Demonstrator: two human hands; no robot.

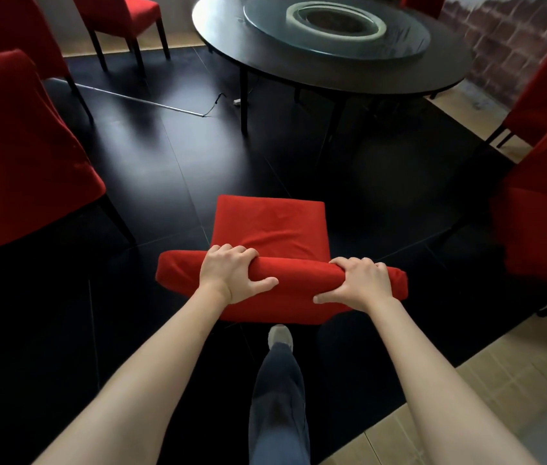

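Here, a red fabric-covered dining chair (272,223) stands on the glossy black floor (164,156), its seat facing a round dark worktop (299,70) well apart. The left grip (231,275) and right grip (361,283) both clench the top of its padded backrest, fingers over the front, thumbs behind. Another red chair (13,146) stands at left.

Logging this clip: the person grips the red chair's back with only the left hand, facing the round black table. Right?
Not quite. The head view shows both hands gripping the back of the red chair: left hand and right hand. It does face the round black table.
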